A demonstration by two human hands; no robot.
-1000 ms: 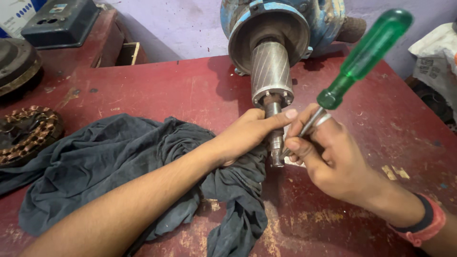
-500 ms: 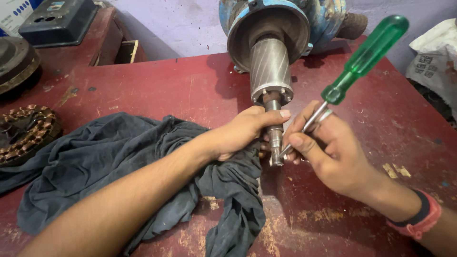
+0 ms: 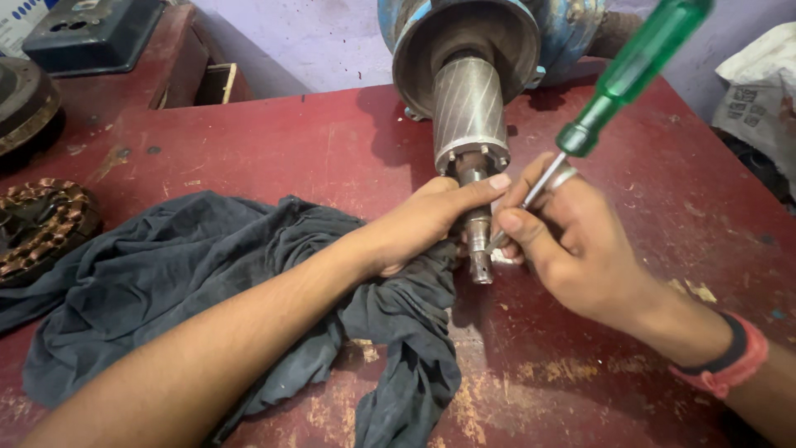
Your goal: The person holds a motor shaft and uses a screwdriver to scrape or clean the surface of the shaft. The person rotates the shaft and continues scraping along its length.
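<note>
Motor rotor [image 3: 469, 108] lies on the red table [image 3: 274, 145], approx centre-top of view: a grey ribbed cylinder sticking out of a round blue housing [image 3: 572, 33], w/ a narrower steel shaft [image 3: 478, 236] pointing toward the person. Shaft is stepped, dull metal, its tip notched, and ends just above the table.

Left hand [image 3: 423, 224] is wrapped around the shaft from the left, fingers curled, index fingertip laid across just under the rotor end. The hand rests on a dark grey rag [image 3: 166, 282] that's spread and bunched over the table's left and middle.

Right hand [image 3: 572, 241] grips a screwdriver [image 3: 618, 91] by its metal blade, fingers closed on it low down, thumb near the shaft; green see-through handle slants up to the right, tip at the shaft's right side. Red-and-black wristband [image 3: 730, 365] on that wrist.

Packages etc.: white sack [image 3: 759, 91] w/ dark print at the right edge, crumpled; a white box corner w/ blue print at top left, next to a dark blue flat box [image 3: 91, 33]. Copper-coloured winding [image 3: 41, 224] at far left.
</note>
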